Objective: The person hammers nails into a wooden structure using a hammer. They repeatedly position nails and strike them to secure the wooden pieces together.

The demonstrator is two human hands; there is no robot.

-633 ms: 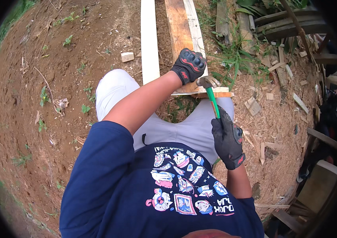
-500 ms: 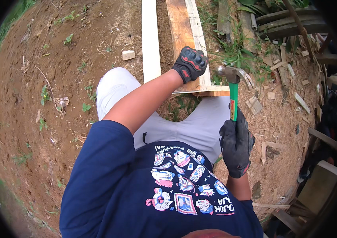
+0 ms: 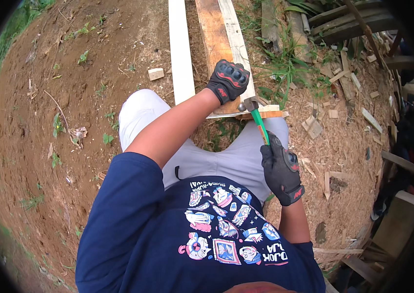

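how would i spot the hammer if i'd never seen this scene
Start at the dark blue printed shirt in the lower middle, then go up to the black-gloved right hand. The hammer sticks up out of that hand. Its bright green handle and metal head set it apart from the wooden boards.

Your left grip (image 3: 229,81): gloved, curled over brown plank (image 3: 214,36). Your right grip (image 3: 282,168): around green-handled hammer (image 3: 260,125), head near plank's end.
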